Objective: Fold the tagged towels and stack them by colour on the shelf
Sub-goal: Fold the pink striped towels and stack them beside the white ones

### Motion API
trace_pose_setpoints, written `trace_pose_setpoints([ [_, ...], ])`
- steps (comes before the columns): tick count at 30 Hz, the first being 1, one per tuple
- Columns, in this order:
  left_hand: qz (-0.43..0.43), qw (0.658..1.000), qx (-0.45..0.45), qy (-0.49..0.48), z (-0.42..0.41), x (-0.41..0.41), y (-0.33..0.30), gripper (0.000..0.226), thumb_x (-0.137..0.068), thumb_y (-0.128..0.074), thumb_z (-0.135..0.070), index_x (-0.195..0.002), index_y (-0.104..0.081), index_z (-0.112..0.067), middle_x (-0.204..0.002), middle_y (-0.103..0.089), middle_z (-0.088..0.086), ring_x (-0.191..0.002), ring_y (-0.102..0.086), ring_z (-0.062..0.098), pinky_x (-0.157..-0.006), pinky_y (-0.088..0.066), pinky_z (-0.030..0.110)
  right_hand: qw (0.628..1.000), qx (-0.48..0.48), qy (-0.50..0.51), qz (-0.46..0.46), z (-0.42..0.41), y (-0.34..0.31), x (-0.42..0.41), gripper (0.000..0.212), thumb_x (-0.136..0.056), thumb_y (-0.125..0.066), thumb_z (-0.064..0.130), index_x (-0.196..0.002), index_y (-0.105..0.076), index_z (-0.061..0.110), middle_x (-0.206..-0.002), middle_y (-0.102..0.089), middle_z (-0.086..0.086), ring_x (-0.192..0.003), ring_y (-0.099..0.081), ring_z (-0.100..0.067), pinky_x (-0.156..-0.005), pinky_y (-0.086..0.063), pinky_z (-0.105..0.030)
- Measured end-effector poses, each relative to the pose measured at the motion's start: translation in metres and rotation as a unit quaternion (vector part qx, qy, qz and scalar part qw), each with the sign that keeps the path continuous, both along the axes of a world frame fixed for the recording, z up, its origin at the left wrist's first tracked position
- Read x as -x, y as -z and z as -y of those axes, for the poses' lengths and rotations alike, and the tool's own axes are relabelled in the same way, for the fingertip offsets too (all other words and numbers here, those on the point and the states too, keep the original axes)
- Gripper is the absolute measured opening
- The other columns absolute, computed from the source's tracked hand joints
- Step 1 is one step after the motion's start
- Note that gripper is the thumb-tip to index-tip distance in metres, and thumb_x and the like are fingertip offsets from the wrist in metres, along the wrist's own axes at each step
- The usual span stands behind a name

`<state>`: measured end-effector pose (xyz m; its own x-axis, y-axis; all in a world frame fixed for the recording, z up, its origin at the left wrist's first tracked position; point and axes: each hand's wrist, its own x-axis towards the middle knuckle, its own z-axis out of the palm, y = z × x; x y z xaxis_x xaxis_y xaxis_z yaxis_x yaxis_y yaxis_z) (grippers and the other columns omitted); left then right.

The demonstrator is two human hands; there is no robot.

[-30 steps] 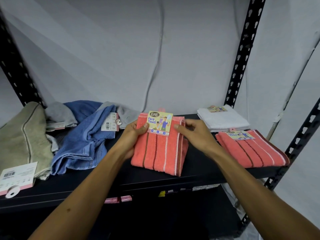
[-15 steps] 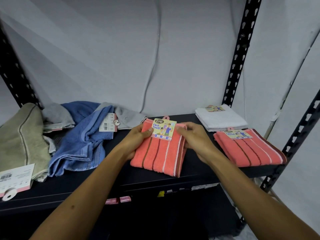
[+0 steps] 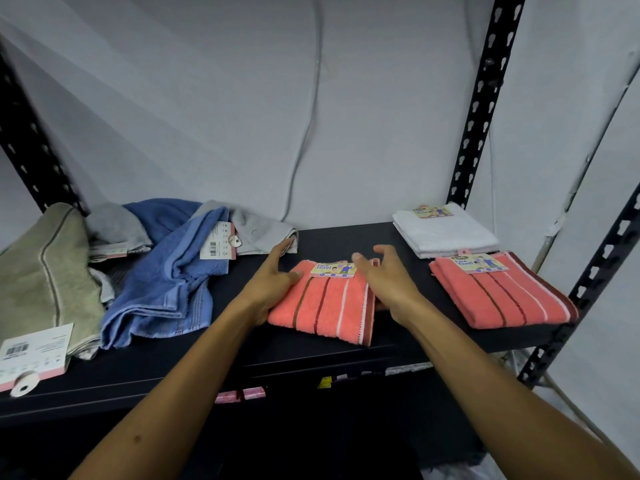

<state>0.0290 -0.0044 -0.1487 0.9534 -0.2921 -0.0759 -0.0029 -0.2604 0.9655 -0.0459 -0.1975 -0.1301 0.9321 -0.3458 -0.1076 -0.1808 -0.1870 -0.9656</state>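
A folded coral towel (image 3: 323, 304) lies flat at the centre of the frame on the black shelf (image 3: 145, 362), its face crossed by dark brown and white stripes and its right edge trimmed in a darker band. A printed card tag (image 3: 333, 269) sits at its far edge; the words "Face Towel" can be read on it, above small cartoon figures.

The left hand (image 3: 268, 285) rests against the towel's left edge, fingers extended forward and thumb lying on the cloth, gripping nothing. The right hand (image 3: 384, 275) hovers at the towel's upper right corner, fingers spread and loosely bent, thumb pointing toward the tag, with nothing held.

At the right of the frame lies a second folded coral striped towel (image 3: 502, 292) with the same kind of tag, and just behind it, toward the upper right, a folded white towel (image 3: 445, 232), also tagged. That makes two coral towels and one white one, all folded.

At the left of the frame sits an unfolded heap: a blue towel (image 3: 162, 271) with a white barcode tag (image 3: 218, 240), grey cloth (image 3: 117, 225) behind it, and an olive towel (image 3: 41, 268) at the far left with a large white and pink tag (image 3: 33, 355) in the lower left corner. The print on these tags is too small to read.
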Motion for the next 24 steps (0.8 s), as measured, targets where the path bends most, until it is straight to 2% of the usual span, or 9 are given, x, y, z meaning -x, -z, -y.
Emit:
trace_pose_setpoints([
  [2,-0.002,1.0,0.017,-0.022,0.0,0.004,0.002,0.063,-0.099,-0.052,-0.011,-0.145,-0.031,-0.048,-0.119,-0.063,0.017,-0.083,-0.065,0.016,-0.065,-0.054,0.026,0.999,0.019,-0.03,-0.036,0.001,-0.002,0.006,0.069,-0.094,-0.063,0.033,-0.149,-0.024,0.022,-0.121,-0.059,-0.004,-0.078,-0.06,-0.005,-0.054,-0.043,-0.02],
  [5,0.001,0.999,0.031,-0.045,0.001,0.009,0.003,0.064,-0.1,-0.052,-0.01,-0.146,-0.029,-0.046,-0.107,-0.065,0.014,-0.077,-0.063,0.014,-0.056,-0.051,0.021,0.998,0.03,-0.027,-0.042,0.006,-0.002,0.01,0.061,-0.094,-0.063,0.022,-0.145,-0.031,0.017,-0.118,-0.06,-0.004,-0.074,-0.056,-0.003,-0.05,-0.038,-0.015],
  [9,0.001,0.999,0.016,-0.034,-0.001,0.012,-0.001,0.067,-0.097,-0.056,-0.012,-0.144,-0.028,-0.05,-0.102,-0.069,0.016,-0.088,-0.067,0.023,-0.069,-0.054,0.028,0.999,-0.011,-0.008,-0.029,0.006,-0.001,0.012,0.054,-0.096,-0.058,0.02,-0.143,-0.032,0.021,-0.096,-0.066,-0.006,-0.071,-0.06,-0.012,-0.055,-0.047,-0.025],
  [12,0.007,1.0,-0.001,-0.023,-0.001,0.015,-0.001,0.069,-0.096,-0.058,-0.013,-0.145,-0.026,-0.05,-0.101,-0.071,0.018,-0.093,-0.069,0.027,-0.074,-0.055,0.031,0.999,0.02,-0.025,-0.035,0.006,0.0,0.017,0.062,-0.094,-0.061,0.02,-0.146,-0.027,0.022,-0.087,-0.065,-0.004,-0.059,-0.054,-0.011,-0.044,-0.04,-0.021],
  [15,0.019,0.999,-0.019,-0.034,-0.003,0.018,-0.001,0.069,-0.092,-0.063,-0.015,-0.143,-0.03,-0.047,-0.101,-0.069,0.027,-0.091,-0.069,0.029,-0.081,-0.057,0.042,0.996,0.047,-0.048,-0.051,0.004,0.003,0.024,0.047,-0.094,-0.061,0.016,-0.136,-0.039,0.015,-0.096,-0.062,-0.002,-0.061,-0.05,-0.005,-0.036,-0.035,-0.011],
  [17,0.03,0.998,-0.031,-0.055,-0.008,0.02,-0.002,0.062,-0.09,-0.066,-0.019,-0.139,-0.036,-0.043,-0.101,-0.069,0.027,-0.092,-0.069,0.03,-0.089,-0.055,0.047,0.997,0.046,-0.037,-0.051,0.004,0.005,0.027,0.046,-0.095,-0.059,0.014,-0.137,-0.041,0.015,-0.102,-0.061,-0.004,-0.063,-0.049,-0.003,-0.035,-0.034,-0.008],
  [20,0.05,0.995,-0.053,-0.071,-0.021,0.029,-0.004,0.056,-0.089,-0.069,-0.024,-0.135,-0.041,-0.038,-0.093,-0.071,0.015,-0.089,-0.068,0.024,-0.088,-0.055,0.041,0.998,0.031,-0.03,-0.037,0.006,0.006,0.03,0.067,-0.094,-0.062,0.022,-0.151,-0.026,0.019,-0.114,-0.062,-0.007,-0.07,-0.054,-0.004,-0.047,-0.04,-0.012],
  [22,0.046,0.996,-0.049,-0.053,-0.023,0.037,-0.002,0.055,-0.088,-0.071,-0.021,-0.132,-0.042,-0.037,-0.083,-0.068,0.011,-0.078,-0.066,0.021,-0.077,-0.053,0.036,0.998,0.016,-0.05,-0.029,0.004,0.008,0.032,0.084,-0.09,-0.07,0.026,-0.154,-0.017,0.024,-0.126,-0.062,-0.007,-0.086,-0.062,-0.007,-0.066,-0.045,-0.019],
  [24,0.038,0.998,-0.017,-0.041,-0.02,0.042,0.003,0.057,-0.087,-0.072,-0.015,-0.134,-0.044,-0.034,-0.074,-0.064,0.006,-0.068,-0.064,0.015,-0.066,-0.05,0.032,0.998,-0.023,-0.063,-0.011,0.001,0.009,0.033,0.092,-0.086,-0.074,0.017,-0.155,-0.014,0.027,-0.121,-0.066,-0.008,-0.094,-0.068,-0.012,-0.072,-0.049,-0.022],
])
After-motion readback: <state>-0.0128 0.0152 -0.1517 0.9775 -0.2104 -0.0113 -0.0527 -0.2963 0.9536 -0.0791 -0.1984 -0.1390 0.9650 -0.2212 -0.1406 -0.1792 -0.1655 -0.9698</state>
